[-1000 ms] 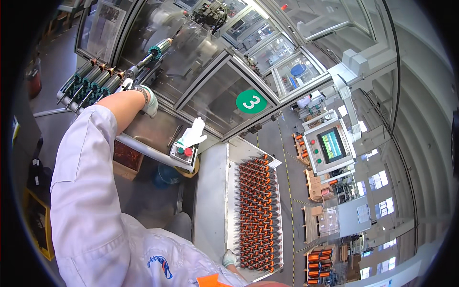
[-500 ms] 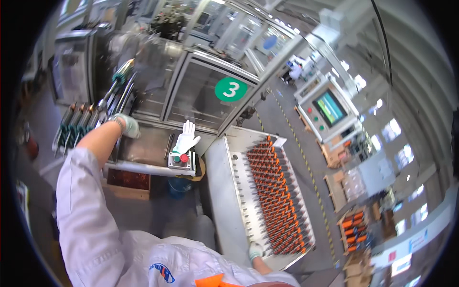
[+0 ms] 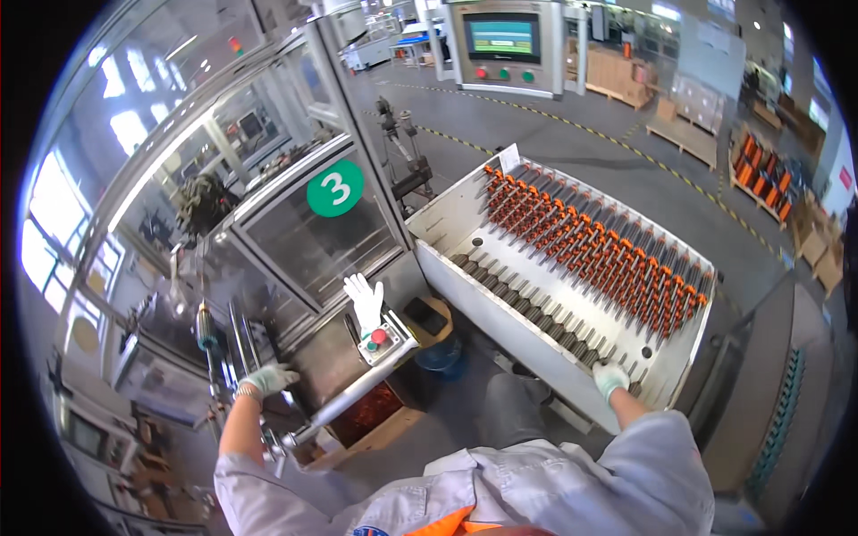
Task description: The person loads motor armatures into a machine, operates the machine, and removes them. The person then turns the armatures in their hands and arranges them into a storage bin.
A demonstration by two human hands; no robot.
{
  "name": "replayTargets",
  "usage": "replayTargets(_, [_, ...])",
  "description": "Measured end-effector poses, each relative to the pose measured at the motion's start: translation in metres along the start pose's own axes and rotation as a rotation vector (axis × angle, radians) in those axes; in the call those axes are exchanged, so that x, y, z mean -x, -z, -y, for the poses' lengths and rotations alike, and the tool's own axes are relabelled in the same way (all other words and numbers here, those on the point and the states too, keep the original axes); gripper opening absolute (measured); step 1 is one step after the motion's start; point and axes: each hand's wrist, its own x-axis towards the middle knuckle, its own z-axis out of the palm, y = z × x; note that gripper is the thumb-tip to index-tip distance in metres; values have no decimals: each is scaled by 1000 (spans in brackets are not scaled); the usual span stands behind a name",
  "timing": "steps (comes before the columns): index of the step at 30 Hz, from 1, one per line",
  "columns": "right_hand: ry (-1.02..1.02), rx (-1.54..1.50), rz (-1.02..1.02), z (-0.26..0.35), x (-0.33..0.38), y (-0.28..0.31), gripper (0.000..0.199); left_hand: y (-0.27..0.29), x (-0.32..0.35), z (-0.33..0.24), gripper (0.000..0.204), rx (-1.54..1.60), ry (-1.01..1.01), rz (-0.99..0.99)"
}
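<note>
My left hand (image 3: 271, 380), in a pale glove, lies over the left side of the machine's metal ledge (image 3: 332, 371), beside the rails. Its fingers are stretched out and it holds nothing. At the near wall of a white bin (image 3: 518, 320), my gloved right hand (image 3: 611, 379) is closed at the row of dark metal motor rotors (image 3: 539, 320); its fingers curl around one, which they partly hide. Behind that row, many rotors with orange parts (image 3: 594, 241) are lined up. A rotor with a green end (image 3: 206, 326) sits on the rails left of my left hand.
A white glove (image 3: 365, 302) lies by a button box with red and green buttons (image 3: 377, 339). Below the ledge stands a wooden box (image 3: 371, 420), with a blue bucket (image 3: 440, 355) close by. A machine panel (image 3: 313, 228) rises behind the ledge; a control screen (image 3: 500, 37) stands farther back.
The view has swung toward the right and levelled, bringing the bin and my right arm more fully into sight. My left hand has stretched its fingers at the ledge; the right stays by the bin's near wall.
</note>
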Motion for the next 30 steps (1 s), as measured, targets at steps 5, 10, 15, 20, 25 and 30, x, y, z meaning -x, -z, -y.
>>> replayTargets(5, [-51, -23, 77, -1, 8, 8, 49, 31, 1, -39, 50, 603, 605, 66])
replayTargets(10, [82, 153, -81, -51, -44, -75, 36, 27, 11, -32, 52, 642, 627, 34])
replayTargets(15, [65, 55, -4, -14, -19, -61, 40, 8, 27, -27, 50, 466, 528, 125])
replayTargets(20, [29, -31, 42, 6, 1, -8, 43, -21, 41, 13, 44, 576, 492, -4])
replayTargets(25, [32, 6, 7, -6, -2, -9, 44, 1, 18, -11, 37, 281, 336, 87])
replayTargets(30, [13, -11, 84, 10, 14, 17, 48, 34, 11, -37, 37, 402, 468, 136])
